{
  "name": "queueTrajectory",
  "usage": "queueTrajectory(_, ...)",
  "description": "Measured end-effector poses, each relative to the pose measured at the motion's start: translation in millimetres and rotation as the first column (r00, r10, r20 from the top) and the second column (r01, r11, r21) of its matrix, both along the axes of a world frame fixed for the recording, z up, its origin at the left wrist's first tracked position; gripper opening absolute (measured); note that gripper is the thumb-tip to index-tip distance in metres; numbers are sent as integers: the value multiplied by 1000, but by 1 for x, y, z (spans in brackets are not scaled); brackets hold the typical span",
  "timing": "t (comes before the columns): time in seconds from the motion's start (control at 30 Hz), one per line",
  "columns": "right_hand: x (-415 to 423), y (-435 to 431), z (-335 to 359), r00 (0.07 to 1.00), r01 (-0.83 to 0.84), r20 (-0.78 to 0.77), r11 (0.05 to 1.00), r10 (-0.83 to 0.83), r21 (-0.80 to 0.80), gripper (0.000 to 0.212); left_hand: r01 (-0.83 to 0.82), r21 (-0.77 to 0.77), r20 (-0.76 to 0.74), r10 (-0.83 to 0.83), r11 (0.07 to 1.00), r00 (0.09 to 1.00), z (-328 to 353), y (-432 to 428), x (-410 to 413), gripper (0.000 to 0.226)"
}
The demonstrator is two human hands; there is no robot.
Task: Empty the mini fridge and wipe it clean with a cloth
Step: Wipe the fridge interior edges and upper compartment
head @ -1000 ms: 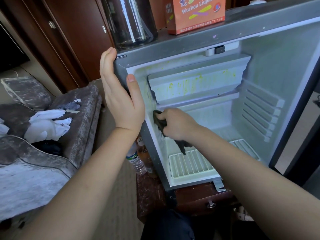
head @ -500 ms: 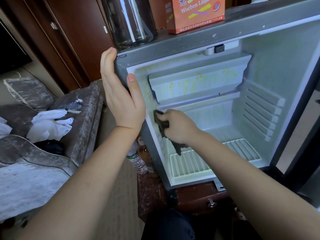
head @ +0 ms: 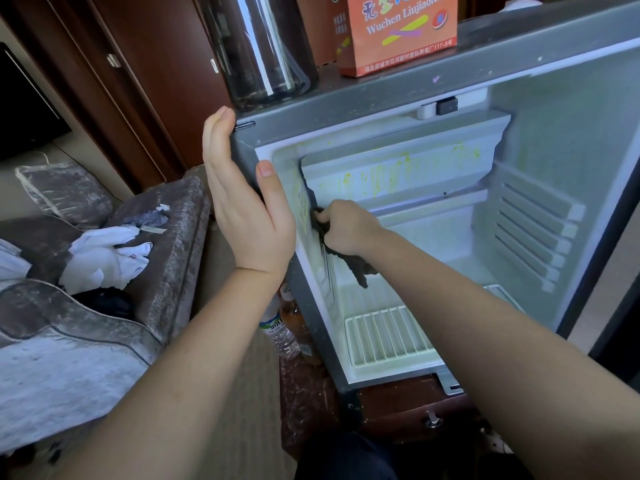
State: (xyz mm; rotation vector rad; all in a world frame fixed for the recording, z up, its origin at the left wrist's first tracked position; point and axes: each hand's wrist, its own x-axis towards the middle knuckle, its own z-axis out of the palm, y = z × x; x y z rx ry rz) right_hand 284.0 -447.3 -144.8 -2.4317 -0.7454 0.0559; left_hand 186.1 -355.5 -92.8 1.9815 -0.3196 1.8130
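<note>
Nearest, two plastic bottles [head: 282, 336] stand on the floor just beside the mini fridge [head: 381, 105], outside its left wall. Inside, nothing but the ribbed white floor tray [head: 388, 336] shows, so the emptying part looks done and the work is wiping.

The right hand [head: 348, 228] is curled tight round a dark cloth [head: 360, 268] and presses it against the inner left wall, just below the freezer compartment. A loose tail of the cloth hangs under the fist. The cloth looks soft, limp and light. It should handle best bunched into a wad in the palm, as it is held here, with the tail gathered in so that it does not drag (a trailing end could smear the muck about).

The left hand [head: 242, 209] lies flat with fingers straight along the fridge's outer upper left corner, thumb across the front edge, gripping nothing. That bracing seems wise: a small empty fridge is probably light enough to shift on its stand under scrubbing.

Further in, the freezer flap [head: 398, 171] carries yellow-green spatter. It looks like thin plastic that may flex, so gentle pressure there.

On top stand a glass jar [head: 263, 46] and an orange box [head: 398, 32], both liable to tip if the fridge rocks
</note>
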Motion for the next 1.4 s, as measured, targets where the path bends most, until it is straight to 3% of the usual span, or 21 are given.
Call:
queueTrajectory(0.2, -12, -7, -8, 999, -31, -39, 995, 35, 96, 59, -3, -19, -20, 2, 1000, 1000, 1, -3, -2, 42)
queueTrajectory(0.4, -82, -42, -34, 990, -142, 52, 970, 135, 196, 68, -13, -18, -17, 13, 1000, 1000, 1, -3, -4, 42)
queueTrajectory(0.6, -82, -33, -26, 976, -107, 190, 994, 110, -30, 67, -5, -15, -11, 5, 1000, 1000, 1, -3, -2, 42)
queueTrajectory(0.77, -23, -8, -18, 992, -58, 109, 997, 63, -46, 61, -6, -23, -19, 6, 1000, 1000, 1, -3, -2, 42)
queueTrajectory(0.97, 6, 0, -15, 999, -47, 3, 998, 47, 37, 71, -1, -20, -33, 1, 1000, 999, 1, -2, -2, 42)
queueTrajectory(1.2, -73, -34, -46, 986, -132, 124, 968, 107, 214, 69, -15, -22, -24, 14, 1000, 1000, 0, -3, -4, 41)
queueTrajectory(1.4, -116, -38, -55, 974, -74, 222, 986, 40, 148, 75, -28, -22, -22, 27, 999, 999, 1, -3, -4, 42)
